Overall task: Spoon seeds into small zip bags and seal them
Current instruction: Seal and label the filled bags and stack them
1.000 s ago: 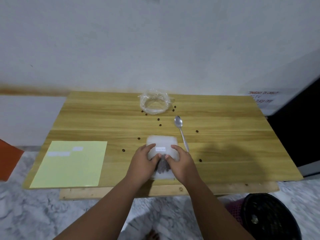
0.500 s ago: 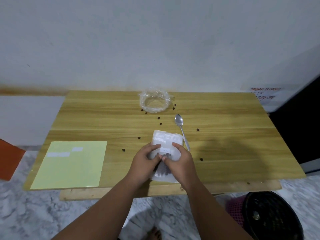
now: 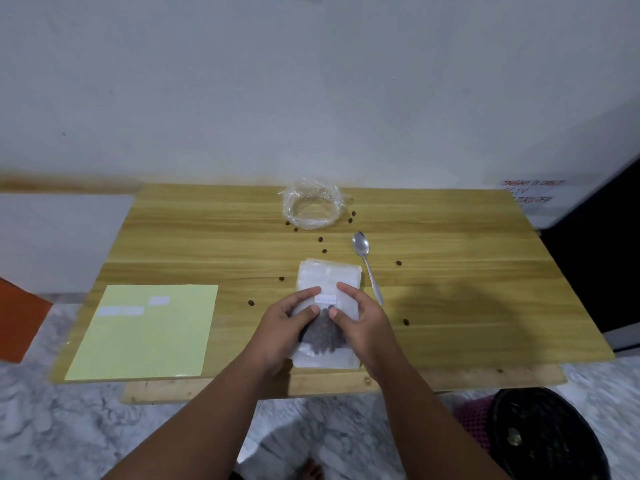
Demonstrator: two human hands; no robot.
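A clear zip bag [image 3: 329,278] with a small white label lies near the wooden table's front edge. Dark seeds [image 3: 322,336] are heaped in its lower half. My left hand [image 3: 287,323] grips the bag's left side, and my right hand [image 3: 360,322] grips its right side, thumbs pressing the middle just below the label. A metal spoon [image 3: 363,258] rests on the table just right of the bag, bowl pointing away. An empty crumpled clear plastic bag [image 3: 311,204] sits at the back centre. Loose seeds [image 3: 320,239] are scattered on the wood.
A pale yellow-green sheet [image 3: 145,334] with white label stickers lies at the table's [image 3: 467,299] front left. A dark round bin [image 3: 547,434] stands on the marble floor at the lower right. An orange object [image 3: 17,323] is at the left edge. A white wall rises behind.
The bag has been lifted a little and straightened between both hands, showing more of its top and the seeds settled in the lower half. My thumbs have shifted toward the label.
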